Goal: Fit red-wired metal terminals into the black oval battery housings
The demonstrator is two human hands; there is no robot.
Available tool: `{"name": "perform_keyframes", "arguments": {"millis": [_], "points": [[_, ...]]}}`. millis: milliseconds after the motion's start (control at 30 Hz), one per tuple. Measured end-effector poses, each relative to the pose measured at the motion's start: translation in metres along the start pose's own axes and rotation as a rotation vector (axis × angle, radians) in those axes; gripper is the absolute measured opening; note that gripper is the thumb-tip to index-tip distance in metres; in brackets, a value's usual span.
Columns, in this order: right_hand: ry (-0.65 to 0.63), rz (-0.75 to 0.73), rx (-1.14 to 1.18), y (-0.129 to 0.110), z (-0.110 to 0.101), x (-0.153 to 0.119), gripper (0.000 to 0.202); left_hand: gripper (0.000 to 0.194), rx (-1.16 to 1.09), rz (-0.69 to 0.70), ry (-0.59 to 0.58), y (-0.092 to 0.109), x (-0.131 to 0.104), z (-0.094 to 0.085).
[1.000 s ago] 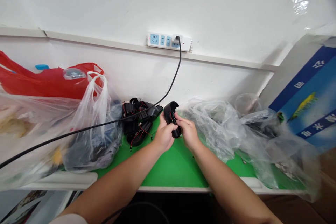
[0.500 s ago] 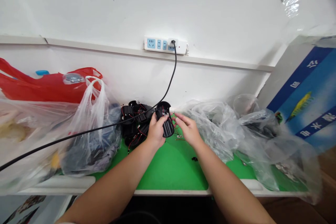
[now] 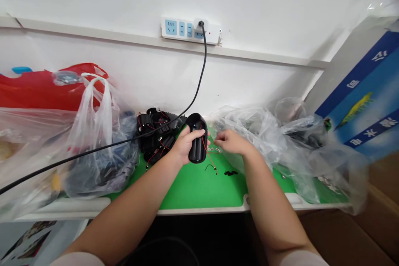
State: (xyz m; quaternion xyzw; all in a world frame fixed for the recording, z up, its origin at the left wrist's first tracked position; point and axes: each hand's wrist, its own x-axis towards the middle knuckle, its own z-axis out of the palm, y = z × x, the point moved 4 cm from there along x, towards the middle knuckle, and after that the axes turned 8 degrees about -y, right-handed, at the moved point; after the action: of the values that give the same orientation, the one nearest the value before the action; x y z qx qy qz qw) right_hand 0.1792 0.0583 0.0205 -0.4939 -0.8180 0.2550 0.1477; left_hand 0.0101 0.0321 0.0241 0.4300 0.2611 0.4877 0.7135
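My left hand (image 3: pixel 184 146) is wrapped round a black plastic casing (image 3: pixel 197 149) with a hollow, rounded top end and ribbed lower body. Its thumb presses on the casing's front. A thin red wire (image 3: pixel 211 159) hangs from the casing over the green mat (image 3: pixel 193 193). To the right, apart from the casing, my right hand (image 3: pixel 232 142) is closed with its fingers curled together; whatever may be in them is hidden. Small metal pieces (image 3: pixel 217 149) lie just below its fingertips. Several similar black casings with red wires (image 3: pixel 156 133) are heaped left of my left hand.
A black cable (image 3: pixel 199 87) runs from the wall power strip (image 3: pixel 190 30) down across the heap. Filled plastic bags (image 3: pixel 99 153) stand left, and crumpled clear bags (image 3: pixel 264 149) lie right beside a blue printed box (image 3: pixel 358 95). Small black pieces (image 3: pixel 230 173) lie near the mat's front.
My right hand has moved away from the casing to the right, its fingers going from spread to curled. The casing now stands more upright, and its red wire hangs free. The view has shifted downward.
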Motion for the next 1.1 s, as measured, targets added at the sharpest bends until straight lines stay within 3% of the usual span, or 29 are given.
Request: {"name": "perform_keyframes", "arguments": {"millis": [100,167,333,567,667,800,967,1100], "points": [[-0.296,-0.058,-0.013,-0.006,0.003,-0.015,0.010,0.041,0.005,-0.018,-0.058,-0.002,-0.001,0.001],[-0.430,-0.023,-0.023,-0.005,0.004,-0.023,0.014,0.040,0.012,-0.027,-0.062,-0.002,-0.001,0.001],[-0.505,0.098,-0.119,-0.003,0.013,-0.028,0.028,0.040,0.004,-0.035,-0.045,-0.002,0.000,0.003],[-0.689,0.211,-0.309,-0.020,0.030,-0.027,0.045,0.041,-0.016,-0.042,-0.066,-0.007,0.002,0.002],[-0.703,0.217,-0.358,-0.023,0.031,-0.027,0.053,0.041,-0.017,-0.046,-0.086,-0.009,0.003,0.002],[-0.695,0.200,-0.338,-0.021,0.033,-0.026,0.049,0.043,-0.023,-0.055,-0.097,-0.011,0.002,0.003],[-0.569,0.147,-0.338,-0.021,0.032,-0.019,0.029,0.044,-0.029,-0.057,-0.088,-0.011,0.003,0.003],[-0.410,-0.018,-0.217,-0.027,0.026,-0.013,0.012,0.043,-0.031,-0.054,-0.081,-0.010,0.002,0.002]]}}
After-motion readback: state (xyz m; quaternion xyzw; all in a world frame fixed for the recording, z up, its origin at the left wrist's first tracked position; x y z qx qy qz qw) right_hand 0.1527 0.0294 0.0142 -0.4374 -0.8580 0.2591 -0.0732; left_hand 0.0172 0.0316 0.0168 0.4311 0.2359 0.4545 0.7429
